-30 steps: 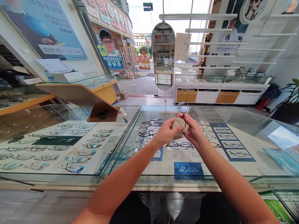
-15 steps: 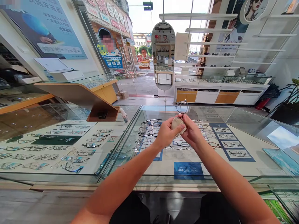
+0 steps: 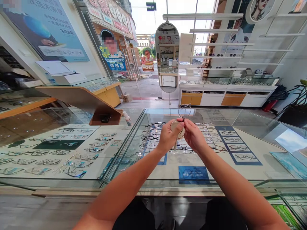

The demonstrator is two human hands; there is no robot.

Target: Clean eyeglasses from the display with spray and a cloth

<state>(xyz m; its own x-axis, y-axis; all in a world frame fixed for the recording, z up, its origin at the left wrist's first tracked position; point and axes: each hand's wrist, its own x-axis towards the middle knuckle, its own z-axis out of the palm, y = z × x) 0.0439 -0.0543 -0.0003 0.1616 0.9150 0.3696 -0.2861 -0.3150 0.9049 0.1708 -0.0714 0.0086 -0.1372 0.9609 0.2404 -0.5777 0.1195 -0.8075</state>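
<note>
A pair of round, thin-rimmed eyeglasses point(image 3: 179, 111) is held up over the glass counter, one rim standing clear above my fingers. My left hand point(image 3: 166, 135) is closed around a beige cleaning cloth point(image 3: 177, 128), its thumb pressing the cloth over the lower part of the eyeglasses. Close against it, my right hand point(image 3: 194, 136) pinches the eyeglasses near the middle of the frame. The second lens is hidden by the cloth and fingers. Beneath both hands, rows of eyeglass frames point(image 3: 151, 138) lie inside the display case.
The glass counter point(image 3: 158, 182) spans the front, with a blue card point(image 3: 193, 175) inside. To the left are a tilted brown board point(image 3: 79, 95) and a small white bottle point(image 3: 127, 118). An oval mirror point(image 3: 167, 57) stands beyond, and a plant point(image 3: 297, 99) is at right.
Both hands have shifted slightly left with the eyeglasses. The cloth has turned more edge-on, and a fold of it now hangs below my left hand.
</note>
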